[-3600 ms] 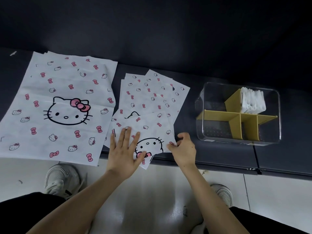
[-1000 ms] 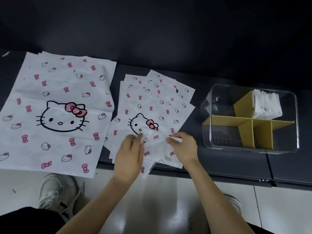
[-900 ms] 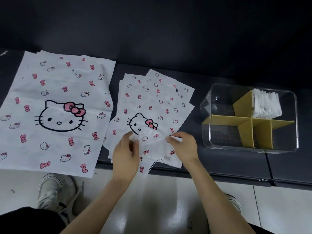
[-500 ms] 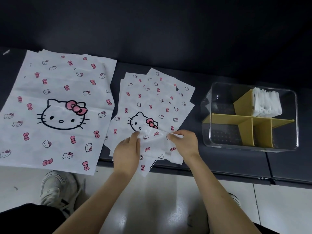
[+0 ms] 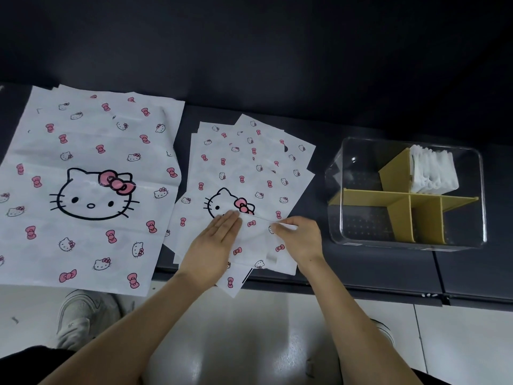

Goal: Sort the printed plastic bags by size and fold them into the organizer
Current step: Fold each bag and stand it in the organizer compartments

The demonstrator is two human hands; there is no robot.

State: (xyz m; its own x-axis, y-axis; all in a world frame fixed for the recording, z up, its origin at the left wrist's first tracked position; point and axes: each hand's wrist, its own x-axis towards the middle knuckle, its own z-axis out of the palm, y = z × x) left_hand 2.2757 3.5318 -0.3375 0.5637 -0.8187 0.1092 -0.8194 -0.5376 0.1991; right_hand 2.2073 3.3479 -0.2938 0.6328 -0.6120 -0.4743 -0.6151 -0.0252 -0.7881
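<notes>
Currently the small bag [image 5: 256, 241] is seen part-folded: thin white plastic film, pink bows and cat-face print, creased, lying atop the medium bag stack [image 5: 249, 168] at the bench [image 5: 374, 269] front edge. Large bag stack [image 5: 88, 190] is laid flat at far left. Clear rectangular organizer [image 5: 361, 229] with yellow dividers [image 5: 399, 215] is set at right; folded white bags [image 5: 433, 170] are stood in its back-right compartment. Left hand [image 5: 213, 245] is pressed flat on the fold, fingers straight. Right hand [image 5: 301, 240] is curled, the bag's top-right edge pinched.
</notes>
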